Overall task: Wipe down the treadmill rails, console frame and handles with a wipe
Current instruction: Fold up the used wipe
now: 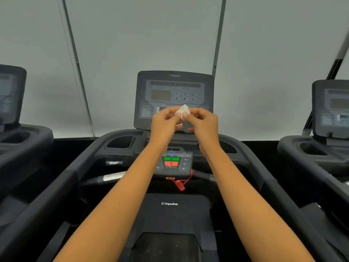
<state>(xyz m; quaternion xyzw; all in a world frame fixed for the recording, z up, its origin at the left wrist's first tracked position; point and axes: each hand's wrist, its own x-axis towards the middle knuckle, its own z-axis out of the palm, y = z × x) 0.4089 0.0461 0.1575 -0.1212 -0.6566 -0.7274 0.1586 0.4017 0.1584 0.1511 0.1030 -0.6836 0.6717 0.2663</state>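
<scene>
Both forearms are stretched out over the treadmill (170,214). The left hand (166,121) and right hand (202,121) meet in front of the console (174,86). A small crumpled white wipe (182,110) sits between them. The fingers (174,111) of both hands are curled and pinch it from either side. The wipe is level with the lower part of the console face; can't tell if it touches.

Below the wrists is a button panel (176,163) with green and red keys. A red safety clip (180,186) hangs just under it on a cord. The handlebar (113,176) has a silver grip left of the panel, and there's a cup holder (120,141) above that. Side rails (56,186) run back on both sides. Neighbouring machines stand left (11,95) and right (330,106).
</scene>
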